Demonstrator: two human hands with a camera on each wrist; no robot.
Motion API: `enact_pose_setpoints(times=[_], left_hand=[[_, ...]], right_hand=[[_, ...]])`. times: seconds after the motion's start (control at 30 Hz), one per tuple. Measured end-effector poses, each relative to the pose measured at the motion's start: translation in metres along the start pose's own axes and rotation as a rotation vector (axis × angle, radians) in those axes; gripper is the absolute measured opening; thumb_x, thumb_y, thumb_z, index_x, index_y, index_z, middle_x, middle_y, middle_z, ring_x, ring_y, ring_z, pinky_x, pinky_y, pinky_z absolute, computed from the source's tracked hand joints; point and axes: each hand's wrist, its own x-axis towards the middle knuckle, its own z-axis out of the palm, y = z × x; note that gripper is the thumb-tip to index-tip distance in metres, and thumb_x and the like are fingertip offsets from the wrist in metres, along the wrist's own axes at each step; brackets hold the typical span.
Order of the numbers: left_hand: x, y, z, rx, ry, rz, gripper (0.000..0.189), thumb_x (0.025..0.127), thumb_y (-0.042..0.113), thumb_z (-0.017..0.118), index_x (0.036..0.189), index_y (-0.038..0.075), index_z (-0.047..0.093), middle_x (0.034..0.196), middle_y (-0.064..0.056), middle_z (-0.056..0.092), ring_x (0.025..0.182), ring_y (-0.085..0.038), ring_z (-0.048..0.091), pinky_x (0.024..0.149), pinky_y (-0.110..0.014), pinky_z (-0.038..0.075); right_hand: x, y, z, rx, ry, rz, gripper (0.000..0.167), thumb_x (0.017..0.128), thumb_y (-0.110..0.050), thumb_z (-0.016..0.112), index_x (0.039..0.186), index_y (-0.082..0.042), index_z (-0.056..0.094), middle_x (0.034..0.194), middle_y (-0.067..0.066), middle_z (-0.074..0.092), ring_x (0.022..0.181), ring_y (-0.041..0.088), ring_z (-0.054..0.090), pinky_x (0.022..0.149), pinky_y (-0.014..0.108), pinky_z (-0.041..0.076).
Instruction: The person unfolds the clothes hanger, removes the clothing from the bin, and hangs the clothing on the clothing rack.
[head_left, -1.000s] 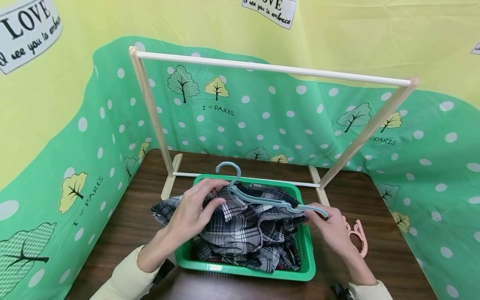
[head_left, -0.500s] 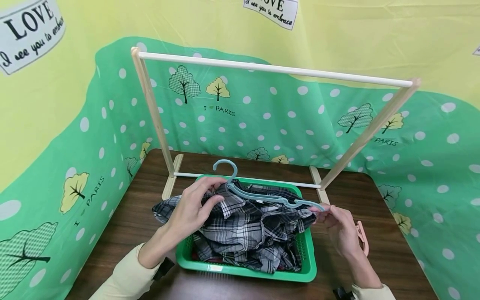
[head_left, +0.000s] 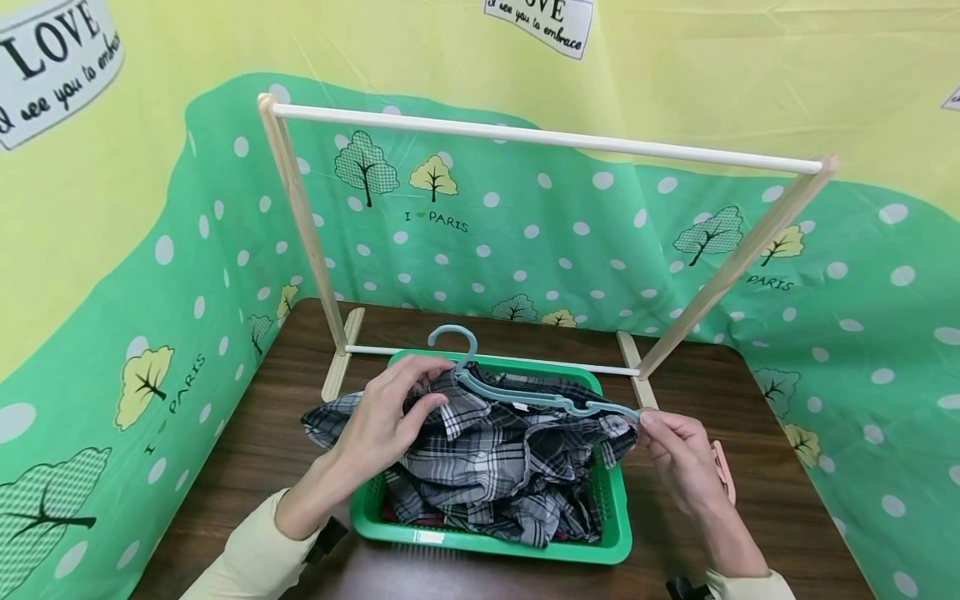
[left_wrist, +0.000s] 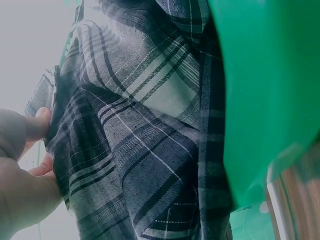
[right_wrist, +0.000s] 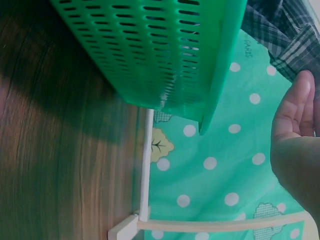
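A black, grey and white plaid shirt lies bunched in a green basket, its left part hanging over the rim. A light blue clothes hanger rests along the collar, hook up, its left arm hidden in the cloth. My left hand holds the shirt at the collar beside the hook, thumb and fingers on the cloth in the left wrist view. At the hanger's right tip, my right hand pinches the shirt's shoulder; in the right wrist view its fingers meet the cloth.
Behind the basket stands a wooden rack with a white top rail and a low white bar. A pink hanger lies partly hidden behind my right hand on the brown table. Printed cloth surrounds the table.
My right hand has shifted slightly right, drawing the shirt's shoulder out to the hanger's tip. The hanger's right end has risen a little. My left hand has stayed nearly still.
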Motion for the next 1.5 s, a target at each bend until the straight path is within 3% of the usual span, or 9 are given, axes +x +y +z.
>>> enact_pose_setpoints(times=[0.23, 0.47, 0.7, 0.8, 0.97, 1.2, 1.27, 1.4, 1.5], left_hand=[[-0.001, 0.000, 0.000, -0.004, 0.001, 0.011, 0.042, 0.098, -0.003, 0.083, 0.136, 0.008, 0.071, 0.111, -0.006, 0.072, 0.099, -0.018, 0.066, 0.086, -0.035, 0.060], [-0.002, -0.001, 0.001, 0.010, -0.002, 0.024, 0.042, 0.098, -0.003, 0.083, 0.137, 0.008, 0.072, 0.113, -0.007, 0.073, 0.099, -0.018, 0.066, 0.085, -0.036, 0.060], [-0.003, -0.002, 0.000, 0.023, -0.004, 0.032, 0.041, 0.098, -0.003, 0.083, 0.136, 0.008, 0.072, 0.117, -0.008, 0.075, 0.100, -0.018, 0.067, 0.084, -0.036, 0.061], [-0.003, -0.001, 0.001, 0.023, -0.009, 0.050, 0.041, 0.098, -0.004, 0.082, 0.136, 0.007, 0.072, 0.121, -0.010, 0.076, 0.101, -0.020, 0.070, 0.084, -0.037, 0.062], [-0.002, 0.000, 0.002, 0.022, 0.020, 0.061, 0.042, 0.096, -0.006, 0.083, 0.135, 0.006, 0.074, 0.123, -0.012, 0.077, 0.104, -0.023, 0.074, 0.087, -0.038, 0.065], [-0.002, -0.006, 0.003, -0.026, 0.060, 0.111, 0.044, 0.093, -0.007, 0.085, 0.135, 0.004, 0.076, 0.121, -0.012, 0.077, 0.106, -0.023, 0.076, 0.089, -0.029, 0.063], [-0.002, -0.006, 0.003, -0.025, 0.075, 0.116, 0.045, 0.093, -0.008, 0.085, 0.135, 0.004, 0.076, 0.120, -0.012, 0.078, 0.106, -0.023, 0.076, 0.088, -0.028, 0.063], [-0.002, -0.003, 0.002, 0.001, 0.092, 0.102, 0.048, 0.090, -0.012, 0.086, 0.134, 0.003, 0.077, 0.118, -0.011, 0.078, 0.105, -0.026, 0.077, 0.087, -0.032, 0.065], [-0.002, -0.005, 0.003, 0.009, 0.095, 0.103, 0.045, 0.092, -0.010, 0.085, 0.134, 0.003, 0.077, 0.117, -0.011, 0.078, 0.104, -0.024, 0.077, 0.085, -0.032, 0.064]], right_hand=[[-0.002, -0.006, 0.000, -0.054, 0.182, 0.171, 0.046, 0.112, 0.013, 0.052, 0.099, -0.009, 0.090, 0.087, -0.004, 0.083, 0.074, 0.006, 0.074, 0.074, 0.022, 0.062], [0.002, -0.018, 0.010, -0.206, 0.363, 0.352, 0.035, 0.108, 0.006, 0.069, 0.092, -0.016, 0.091, 0.078, -0.008, 0.080, 0.067, 0.006, 0.070, 0.069, 0.022, 0.061], [0.003, -0.027, 0.025, -0.522, 0.467, 0.396, 0.008, 0.102, -0.008, 0.084, 0.101, -0.005, 0.091, 0.084, -0.014, 0.081, 0.076, 0.006, 0.068, 0.069, 0.022, 0.058], [0.001, -0.026, 0.035, -0.691, 0.517, 0.314, 0.009, 0.097, -0.008, 0.089, 0.101, 0.000, 0.089, 0.081, -0.019, 0.079, 0.072, 0.002, 0.065, 0.063, 0.019, 0.053], [-0.001, -0.022, 0.049, -0.889, 0.557, 0.021, 0.006, 0.090, 0.000, 0.090, 0.088, -0.006, 0.089, 0.076, -0.021, 0.073, 0.064, 0.000, 0.061, 0.059, 0.012, 0.050], [0.000, -0.018, 0.052, -1.065, 0.463, -0.377, 0.019, 0.083, 0.012, 0.086, 0.092, -0.003, 0.090, 0.078, 0.005, 0.075, 0.072, -0.009, 0.059, 0.069, 0.002, 0.047], [0.001, -0.015, 0.051, -1.133, 0.416, -0.494, 0.017, 0.084, 0.010, 0.083, 0.096, 0.000, 0.090, 0.081, 0.011, 0.077, 0.073, -0.001, 0.063, 0.071, 0.004, 0.048], [0.005, -0.007, 0.048, -1.253, 0.315, -0.687, 0.020, 0.088, -0.002, 0.077, 0.103, 0.004, 0.089, 0.084, 0.015, 0.079, 0.073, 0.020, 0.066, 0.066, 0.019, 0.051], [0.007, -0.004, 0.048, -1.264, 0.287, -0.721, 0.023, 0.089, -0.006, 0.074, 0.103, 0.005, 0.088, 0.084, 0.014, 0.078, 0.073, 0.025, 0.066, 0.065, 0.028, 0.050]])
